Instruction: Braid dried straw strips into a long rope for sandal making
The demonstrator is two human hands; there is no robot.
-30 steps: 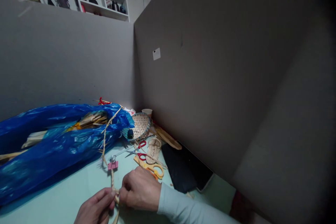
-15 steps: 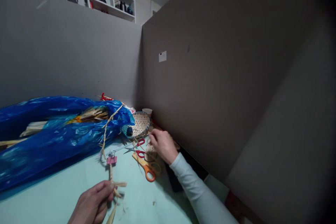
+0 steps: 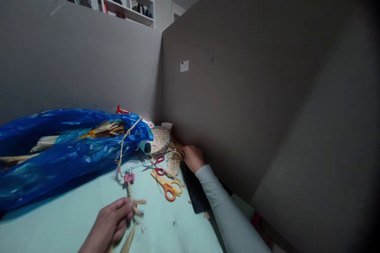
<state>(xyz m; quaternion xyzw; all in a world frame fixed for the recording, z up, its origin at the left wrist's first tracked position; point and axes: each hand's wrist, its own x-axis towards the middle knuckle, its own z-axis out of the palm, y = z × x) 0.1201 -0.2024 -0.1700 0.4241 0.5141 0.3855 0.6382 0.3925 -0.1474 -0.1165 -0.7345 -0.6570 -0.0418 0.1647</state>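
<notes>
Pinched between the thumb and fingers of my left hand [image 3: 114, 219] is the lower end of a braided straw cord [image 3: 121, 154], with loose strands sticking out. A pink binder clip [image 3: 129, 177] grips the cord above that hand. My right hand [image 3: 193, 158] reaches to the wall side, beside a small woven basket [image 3: 173, 163] and over the far end of a black flat object [image 3: 196, 193]. Its fingers are closed near some straw pieces [image 3: 178, 145]; what they hold, if anything, is too small to make out.
A blue plastic bag [image 3: 74, 162] with straw bundles [image 3: 107, 128] lies at left. Red-handled scissors [image 3: 159, 171] and orange-handled scissors [image 3: 170, 193] lie mid-table. Behind them are a round woven basket [image 3: 160, 140] and a pale cup [image 3: 167, 125]. Grey partitions [image 3: 237, 87] rise behind and right.
My right hand has moved right, from over the small woven basket to the wall side, uncovering the basket and the black object. My left hand keeps its pinch on the cord.
</notes>
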